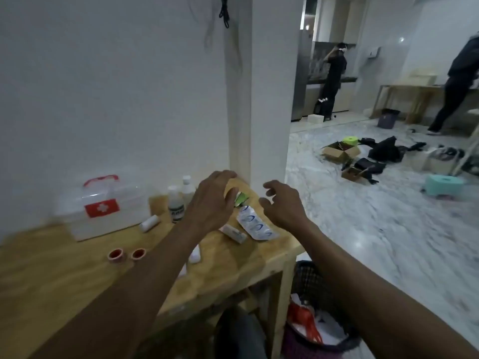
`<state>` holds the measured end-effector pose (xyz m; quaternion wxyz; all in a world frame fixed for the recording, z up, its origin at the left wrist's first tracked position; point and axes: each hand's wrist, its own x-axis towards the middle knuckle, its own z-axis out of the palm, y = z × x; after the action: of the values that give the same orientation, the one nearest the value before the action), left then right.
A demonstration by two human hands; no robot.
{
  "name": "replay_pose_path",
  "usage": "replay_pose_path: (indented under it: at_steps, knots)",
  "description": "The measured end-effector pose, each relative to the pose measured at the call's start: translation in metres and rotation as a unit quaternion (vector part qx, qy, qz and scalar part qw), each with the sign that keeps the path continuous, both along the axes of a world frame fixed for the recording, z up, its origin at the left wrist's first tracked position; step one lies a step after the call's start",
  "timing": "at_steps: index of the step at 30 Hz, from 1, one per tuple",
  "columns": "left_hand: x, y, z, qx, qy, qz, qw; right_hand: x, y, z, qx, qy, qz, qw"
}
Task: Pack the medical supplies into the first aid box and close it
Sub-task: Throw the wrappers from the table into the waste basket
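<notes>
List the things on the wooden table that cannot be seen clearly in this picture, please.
- Green packet, head view: mostly covered by the left hand.
- Label on the white plastic bottle: blurred, unreadable.
- Clear first aid box with red cross: motion blur hides its latch and contents.
- White roll near the table's front: partly behind the left forearm.
- Right hand: open above the blister pack, contact unclear.

Clear first aid box (103, 211) with red handle, closed, upright, two bottles (178, 200), gauze roll (149, 223), blue-printed packet (255, 226) to its right
</notes>
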<state>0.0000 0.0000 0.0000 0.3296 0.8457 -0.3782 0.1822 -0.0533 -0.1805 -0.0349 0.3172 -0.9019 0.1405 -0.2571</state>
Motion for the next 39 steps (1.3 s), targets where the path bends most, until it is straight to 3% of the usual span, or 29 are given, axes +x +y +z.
replay_pose_path:
  at_steps: [6, 15, 20, 24, 29, 34, 39]
  knots:
    - [0.045, -0.052, -0.036, 0.064, 0.117, 0.043, 0.990, 0.028, -0.025, -0.037, 0.000, 0.130, 0.034, 0.991]
    - [0.121, -0.104, -0.063, 0.143, 0.246, 0.130, 0.950, 0.075, -0.036, -0.062, -0.062, 0.198, 0.049, 0.977]
    - [0.139, -0.110, -0.076, 0.175, 0.279, 0.155, 0.931, 0.080, -0.037, -0.061, -0.005, 0.200, 0.045, 0.979]
    - [0.140, -0.113, -0.077, 0.196, 0.269, 0.184, 0.925, 0.070, -0.034, -0.062, 0.043, 0.177, 0.030, 0.983]
    - [0.126, -0.111, -0.080, 0.123, 0.205, 0.198, 0.951, 0.051, -0.035, -0.055, 0.078, 0.135, -0.008, 0.988]
    - [0.112, -0.109, -0.075, 0.121, 0.146, 0.204, 0.960, 0.031, -0.042, -0.053, 0.102, 0.103, -0.054, 0.988]
    - [0.097, -0.116, -0.062, 0.044, 0.174, 0.190, 0.965, 0.014, -0.067, -0.043, 0.174, 0.019, -0.098, 0.980]
